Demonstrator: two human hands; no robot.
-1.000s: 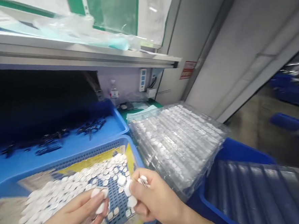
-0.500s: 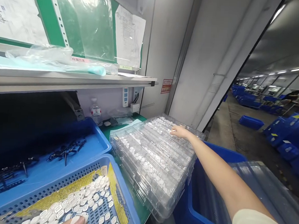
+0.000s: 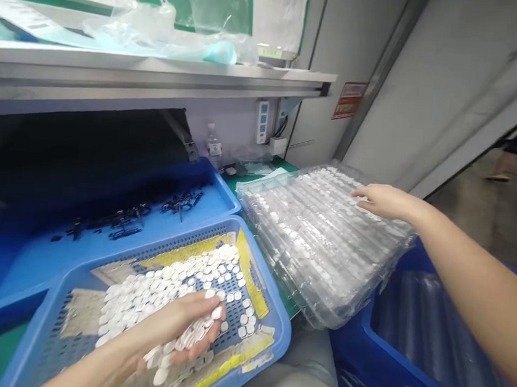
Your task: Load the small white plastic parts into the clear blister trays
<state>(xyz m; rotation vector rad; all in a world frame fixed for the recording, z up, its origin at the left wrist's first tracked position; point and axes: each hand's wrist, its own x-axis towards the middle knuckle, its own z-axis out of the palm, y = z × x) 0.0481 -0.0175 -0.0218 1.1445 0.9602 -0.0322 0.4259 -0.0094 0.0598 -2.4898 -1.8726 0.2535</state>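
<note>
My left hand (image 3: 185, 309) cups white pieces (image 3: 195, 333) over the near-left blue basket (image 3: 280, 320); tilting it could spill them. My right hand (image 3: 383, 200), half-curled, hovers over the far right of the clear tray (image 3: 317, 235), grip unclear; brushing could disturb its rows.

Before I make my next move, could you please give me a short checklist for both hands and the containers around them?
1. Bare left hand holding pieces: ok, several small, white, rounded-square pieces lie in its curled palm.
2. Left hand above the blue, perforated plastic basket: ok.
3. Basket's white pieces in neat rows: not ok, they lie loose and overlapping.
4. Bare right hand at the clear, ridged plastic tray: ok, over its right side.
5. Right fingers holding a piece: cannot tell.
6. Thin black parts apart from the white pieces: ok, they lie in the solid blue plastic tray.
</note>
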